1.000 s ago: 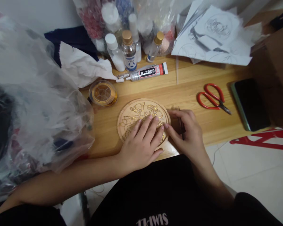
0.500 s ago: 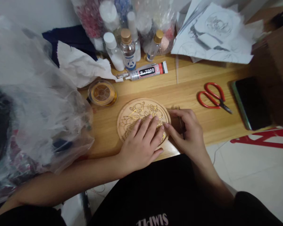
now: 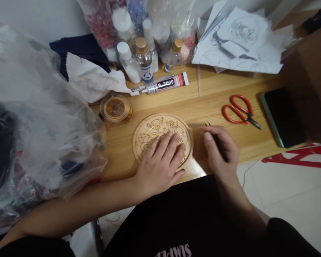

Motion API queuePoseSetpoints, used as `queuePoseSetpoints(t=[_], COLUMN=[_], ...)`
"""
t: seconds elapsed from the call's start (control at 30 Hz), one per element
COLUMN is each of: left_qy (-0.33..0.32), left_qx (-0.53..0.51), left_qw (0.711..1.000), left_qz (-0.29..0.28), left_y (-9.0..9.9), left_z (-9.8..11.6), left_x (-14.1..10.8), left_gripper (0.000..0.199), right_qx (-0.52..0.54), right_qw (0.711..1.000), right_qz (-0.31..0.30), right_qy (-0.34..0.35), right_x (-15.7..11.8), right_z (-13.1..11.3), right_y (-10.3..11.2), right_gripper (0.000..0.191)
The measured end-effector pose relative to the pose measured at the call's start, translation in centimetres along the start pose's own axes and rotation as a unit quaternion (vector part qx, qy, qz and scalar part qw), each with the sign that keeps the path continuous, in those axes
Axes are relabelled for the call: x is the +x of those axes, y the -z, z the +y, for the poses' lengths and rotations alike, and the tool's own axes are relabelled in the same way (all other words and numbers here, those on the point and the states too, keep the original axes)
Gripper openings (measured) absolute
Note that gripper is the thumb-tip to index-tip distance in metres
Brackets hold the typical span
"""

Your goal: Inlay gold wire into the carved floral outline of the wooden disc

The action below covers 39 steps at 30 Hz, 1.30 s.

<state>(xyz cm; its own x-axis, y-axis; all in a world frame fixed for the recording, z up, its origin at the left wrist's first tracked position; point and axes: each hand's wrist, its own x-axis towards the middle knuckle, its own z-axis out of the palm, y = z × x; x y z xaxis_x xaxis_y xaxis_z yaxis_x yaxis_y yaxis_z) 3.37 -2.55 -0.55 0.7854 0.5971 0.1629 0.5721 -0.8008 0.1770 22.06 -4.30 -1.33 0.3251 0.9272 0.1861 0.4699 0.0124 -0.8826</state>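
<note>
A round wooden board (image 3: pixel 143 137) with gold wire outlines lies near the table's front edge. My left hand (image 3: pixel 163 164) rests flat on its lower part, fingers spread, hiding some of the pattern. To the right of the board, my right hand (image 3: pixel 222 150) is closed around dark tweezers (image 3: pixel 219 144), whose tips point up and away from me. It does not touch the board. A spool of golden wire (image 3: pixel 116 108) lies behind and left of the board.
Red-handled scissors (image 3: pixel 242 111) and a phone (image 3: pixel 283 117) lie at the right, beside a brown box (image 3: pixel 310 78). Behind the board are a glue tube (image 3: pixel 166 84), bottles (image 3: pixel 144 62) and drawn papers (image 3: pixel 239 39). A large plastic bag (image 3: pixel 50 107) fills the left.
My right hand has moved right, away from the board's edge, and the tweezers in it now show more clearly. My left hand has stayed on the board.
</note>
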Motion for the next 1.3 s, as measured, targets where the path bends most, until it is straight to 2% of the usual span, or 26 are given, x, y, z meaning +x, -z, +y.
queuePoseSetpoints(t=[0.07, 0.13, 0.23, 0.33, 0.4, 0.67, 0.87, 1.07, 1.3], left_qy=[0.000, 0.001, 0.001, 0.001, -0.002, -0.020, -0.040, -0.040, -0.043], left_qx=[0.001, 0.002, 0.004, 0.003, 0.001, -0.021, -0.025, -0.025, -0.033], left_qw=[1.000, 1.000, 1.000, 1.000, 1.000, 1.000, 0.999, 0.999, 0.998], left_qz=[0.001, 0.000, 0.001, 0.003, 0.005, -0.006, -0.001, -0.005, 0.001], left_y=[0.0, -0.1, -0.1, -0.1, -0.1, 0.3, 0.5, 0.4, 0.4], left_z=[-0.1, -0.1, -0.1, 0.0, -0.1, -0.9, -1.2, -1.2, -1.3], left_x=[0.0, 0.0, -0.1, -0.1, 0.0, 0.2, 0.4, 0.5, 0.4], left_gripper=[0.060, 0.060, 0.060, 0.060, 0.059, 0.054, 0.054, 0.056, 0.056], right_qx=[0.075, 0.133, 0.150, 0.127, 0.114, 0.048, 0.093, 0.055, 0.029], right_qw=[0.995, 0.987, 0.983, 0.981, 0.981, 0.989, 0.981, 0.992, 0.992], right_qz=[0.038, 0.037, -0.027, -0.101, -0.121, -0.131, -0.158, -0.115, -0.115], right_qy=[-0.045, -0.077, -0.103, -0.106, -0.103, -0.047, -0.067, 0.001, 0.030], right_x=[0.0, 0.1, 0.2, 0.2, 0.2, 0.1, -0.7, -0.5, -0.1], right_z=[0.2, 0.4, 0.1, -0.7, -1.0, -0.6, -0.1, 0.2, 0.0], right_y=[0.2, 0.7, 1.6, 2.4, 2.6, 2.6, 2.5, 1.8, 1.8], right_gripper=[0.017, 0.018, 0.024, 0.021, 0.019, 0.016, 0.024, 0.018, 0.016])
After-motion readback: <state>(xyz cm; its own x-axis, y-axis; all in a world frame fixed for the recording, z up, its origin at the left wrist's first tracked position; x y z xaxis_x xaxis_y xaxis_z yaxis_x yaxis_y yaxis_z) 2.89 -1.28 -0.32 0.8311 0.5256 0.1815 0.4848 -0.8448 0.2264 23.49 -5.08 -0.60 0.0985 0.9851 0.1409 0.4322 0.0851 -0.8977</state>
